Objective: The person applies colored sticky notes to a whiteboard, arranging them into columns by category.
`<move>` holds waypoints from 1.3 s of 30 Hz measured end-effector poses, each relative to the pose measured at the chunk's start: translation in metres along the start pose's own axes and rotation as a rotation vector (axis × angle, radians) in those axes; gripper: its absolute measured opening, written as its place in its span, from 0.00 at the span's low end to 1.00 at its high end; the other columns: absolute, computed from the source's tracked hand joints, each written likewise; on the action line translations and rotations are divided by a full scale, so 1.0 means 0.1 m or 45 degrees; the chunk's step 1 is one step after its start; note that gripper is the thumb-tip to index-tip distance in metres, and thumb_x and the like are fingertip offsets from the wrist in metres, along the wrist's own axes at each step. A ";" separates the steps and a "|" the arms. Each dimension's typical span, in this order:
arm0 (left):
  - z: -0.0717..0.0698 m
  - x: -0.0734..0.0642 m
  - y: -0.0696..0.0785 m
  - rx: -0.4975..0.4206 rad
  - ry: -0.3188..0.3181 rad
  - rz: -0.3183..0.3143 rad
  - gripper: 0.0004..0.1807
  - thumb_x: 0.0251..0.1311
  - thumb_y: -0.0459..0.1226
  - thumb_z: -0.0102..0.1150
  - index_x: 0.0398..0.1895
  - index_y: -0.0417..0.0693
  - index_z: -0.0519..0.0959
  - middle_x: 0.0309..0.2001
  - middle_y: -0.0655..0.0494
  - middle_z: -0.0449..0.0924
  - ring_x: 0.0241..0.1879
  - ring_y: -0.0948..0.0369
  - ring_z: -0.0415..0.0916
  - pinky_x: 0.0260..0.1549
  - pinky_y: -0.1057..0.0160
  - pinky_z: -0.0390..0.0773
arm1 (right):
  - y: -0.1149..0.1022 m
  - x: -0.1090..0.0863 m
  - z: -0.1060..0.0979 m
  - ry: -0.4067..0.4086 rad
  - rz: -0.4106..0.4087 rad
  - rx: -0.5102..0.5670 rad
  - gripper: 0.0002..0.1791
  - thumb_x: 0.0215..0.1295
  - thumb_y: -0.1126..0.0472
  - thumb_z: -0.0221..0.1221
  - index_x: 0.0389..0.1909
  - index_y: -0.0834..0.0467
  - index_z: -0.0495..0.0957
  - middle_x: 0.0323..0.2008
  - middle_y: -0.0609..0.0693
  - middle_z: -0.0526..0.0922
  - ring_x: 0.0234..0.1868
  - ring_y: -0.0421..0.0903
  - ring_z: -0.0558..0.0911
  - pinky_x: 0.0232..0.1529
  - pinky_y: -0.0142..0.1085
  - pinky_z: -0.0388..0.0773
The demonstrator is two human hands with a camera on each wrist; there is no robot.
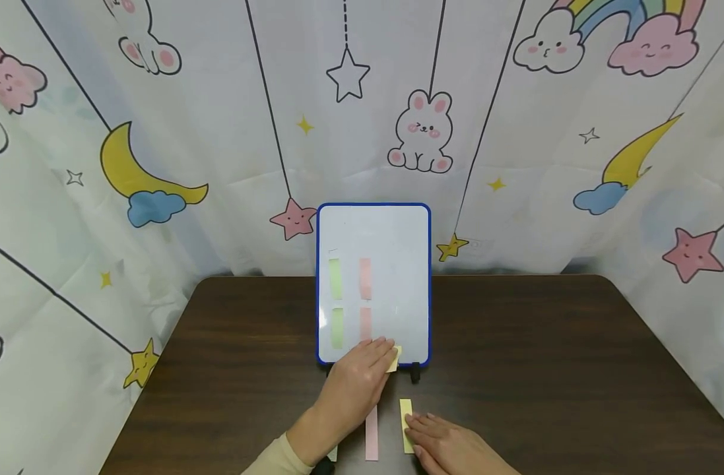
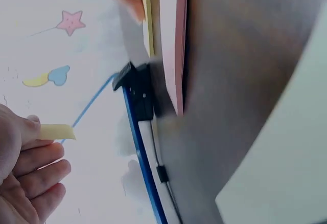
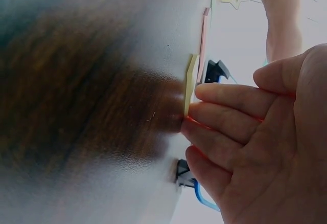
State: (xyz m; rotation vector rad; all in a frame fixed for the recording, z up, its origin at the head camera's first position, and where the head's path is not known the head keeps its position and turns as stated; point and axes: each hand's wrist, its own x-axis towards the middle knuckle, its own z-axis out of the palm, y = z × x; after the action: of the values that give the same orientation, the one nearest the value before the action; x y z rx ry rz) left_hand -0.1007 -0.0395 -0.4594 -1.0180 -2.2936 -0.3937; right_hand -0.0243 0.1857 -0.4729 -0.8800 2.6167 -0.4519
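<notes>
My left hand [image 1: 357, 382] pinches a yellow sticky note [image 2: 57, 131] between thumb and forefinger, its other fingers loosely bent. In the head view it overlaps the lower part of a blue-framed whiteboard [image 1: 400, 264]. Two green notes [image 1: 335, 278] stand one above the other at the board's left, with two pink notes [image 1: 365, 278] beside them; the hand partly covers the lower pink one. My right hand [image 1: 451, 443] lies low over the table, fingers straight, fingertips at the edge of a narrow yellow sticky note pad [image 1: 406, 425].
A pink pad [image 1: 371, 435] lies left of the yellow one, and a green pad [image 1: 332, 454] shows mostly hidden under my left forearm. Black feet [image 1: 415, 373] hold the board upright on the dark wooden table [image 1: 546, 356]. Behind hangs a white patterned curtain [image 1: 219, 99].
</notes>
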 end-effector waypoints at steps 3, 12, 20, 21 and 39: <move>-0.02 0.05 -0.05 0.024 0.014 -0.004 0.18 0.57 0.34 0.66 0.53 0.45 0.82 0.53 0.53 0.85 0.56 0.60 0.81 0.60 0.62 0.78 | -0.01 0.00 0.00 -0.019 0.016 0.000 0.27 0.75 0.40 0.41 0.66 0.45 0.72 0.67 0.45 0.74 0.67 0.48 0.75 0.61 0.50 0.78; -0.04 0.17 -0.17 0.070 0.023 -0.011 0.19 0.57 0.34 0.66 0.53 0.45 0.82 0.54 0.53 0.84 0.57 0.59 0.81 0.63 0.61 0.75 | 0.00 -0.01 0.00 -0.031 0.021 0.014 0.27 0.75 0.39 0.40 0.66 0.44 0.72 0.68 0.45 0.72 0.67 0.48 0.75 0.62 0.51 0.77; -0.02 0.32 -0.25 0.043 0.062 -0.018 0.18 0.57 0.34 0.67 0.52 0.43 0.83 0.54 0.51 0.84 0.55 0.57 0.82 0.61 0.59 0.77 | -0.01 0.01 0.00 -0.038 0.051 0.037 0.27 0.74 0.39 0.41 0.66 0.45 0.72 0.68 0.45 0.73 0.67 0.47 0.75 0.63 0.50 0.77; -0.02 0.34 -0.26 0.045 0.064 -0.020 0.19 0.57 0.34 0.67 0.53 0.43 0.83 0.54 0.51 0.84 0.55 0.57 0.82 0.61 0.59 0.77 | -0.01 0.02 0.00 -0.034 0.043 0.029 0.27 0.75 0.39 0.41 0.66 0.46 0.72 0.67 0.45 0.74 0.67 0.47 0.75 0.63 0.49 0.77; 0.02 0.57 -0.44 0.244 0.181 0.026 0.21 0.57 0.36 0.68 0.55 0.42 0.81 0.56 0.50 0.83 0.57 0.56 0.81 0.62 0.58 0.76 | -0.02 0.00 -0.02 -0.113 0.131 0.111 0.29 0.71 0.34 0.41 0.67 0.39 0.70 0.69 0.42 0.71 0.69 0.49 0.73 0.62 0.55 0.75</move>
State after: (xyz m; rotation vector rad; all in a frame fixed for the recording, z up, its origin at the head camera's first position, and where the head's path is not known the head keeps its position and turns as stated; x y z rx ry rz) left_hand -0.1645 -0.0346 -0.4265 -0.8884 -2.1459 -0.2250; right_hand -0.0238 0.1841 -0.4705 -0.7173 2.5271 -0.4842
